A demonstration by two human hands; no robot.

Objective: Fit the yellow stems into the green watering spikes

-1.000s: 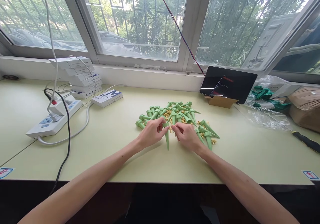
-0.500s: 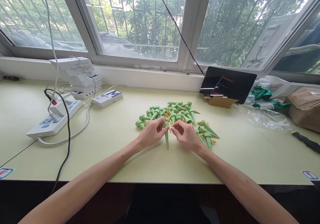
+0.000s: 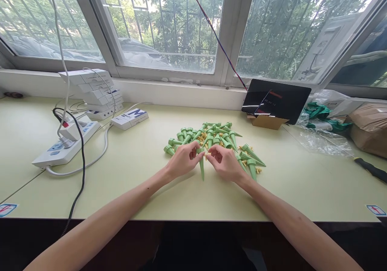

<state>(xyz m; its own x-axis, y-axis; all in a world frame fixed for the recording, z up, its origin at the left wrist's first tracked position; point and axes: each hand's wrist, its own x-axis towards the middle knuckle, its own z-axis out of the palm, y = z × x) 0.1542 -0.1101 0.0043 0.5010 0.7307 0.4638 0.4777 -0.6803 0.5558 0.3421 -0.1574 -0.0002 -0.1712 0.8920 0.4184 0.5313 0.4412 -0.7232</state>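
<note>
My left hand (image 3: 183, 160) pinches a green plastic watering spike (image 3: 202, 170) near its cap, its point hanging downward. Close by on the right, my right hand (image 3: 226, 164) has thumb and fingertips closed on a small yellow plastic piece (image 3: 208, 154), which lies roughly level beside the spike's cap. Whether the piece touches the spike, I cannot tell. Just beyond both hands is a pile of green spikes (image 3: 234, 139), with yellow pieces (image 3: 204, 136) scattered among them. Several more spikes (image 3: 251, 167) rest to the right of my right hand.
On the left stand a power strip (image 3: 68, 146) with cables, stacked white boxes (image 3: 99, 87) and a single white box (image 3: 130, 119). A dark tablet (image 3: 276, 102) leans on a cardboard stand at the back right. Farther right are plastic bags, a brown package (image 3: 370, 130) and a black-handled tool (image 3: 370, 168).
Between my fingertips the yellow piece has turned from nearly upright to roughly level. Both hands and the held spike stay almost in place.
</note>
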